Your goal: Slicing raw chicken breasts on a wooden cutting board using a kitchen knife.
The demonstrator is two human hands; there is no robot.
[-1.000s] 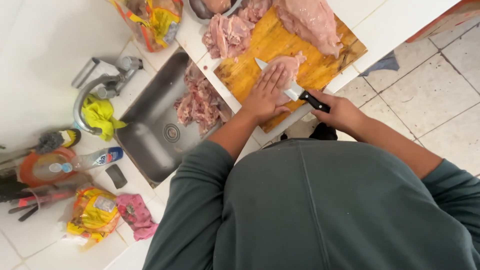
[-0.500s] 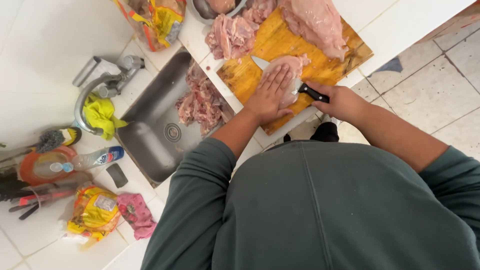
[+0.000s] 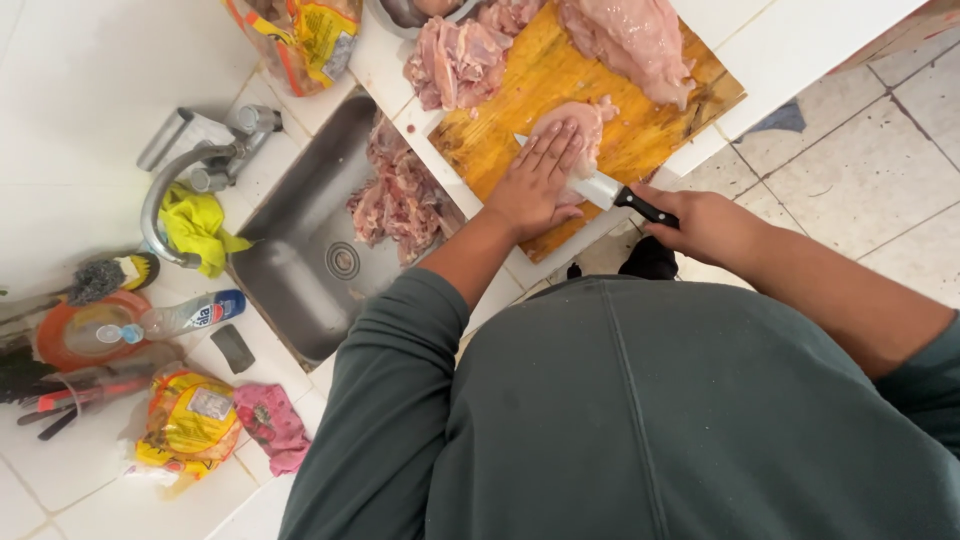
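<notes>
The right hand (image 3: 705,222) clenches a knife (image 3: 600,188) whose blade is partly hidden under the flat, released fingers (image 3: 555,150) of the left hand (image 3: 532,185) pressing a chicken piece (image 3: 580,122) on the cutting board (image 3: 520,90), with more chicken (image 3: 455,60) beyond on the white desk (image 3: 790,40) and a sink (image 3: 300,250) left of the fingers.

The left hand (image 3: 535,185) lies flat over the chicken piece (image 3: 575,125), hiding most of it and the middle of the knife blade (image 3: 597,186), so the depth of the cut cannot be told. The right hand's (image 3: 700,222) fingers wrap under the black handle (image 3: 645,207), their grip out of sight. The top edge cuts off a large raw fillet (image 3: 625,35), a metal bowl (image 3: 400,12) and a yellow bag (image 3: 300,40).
</notes>
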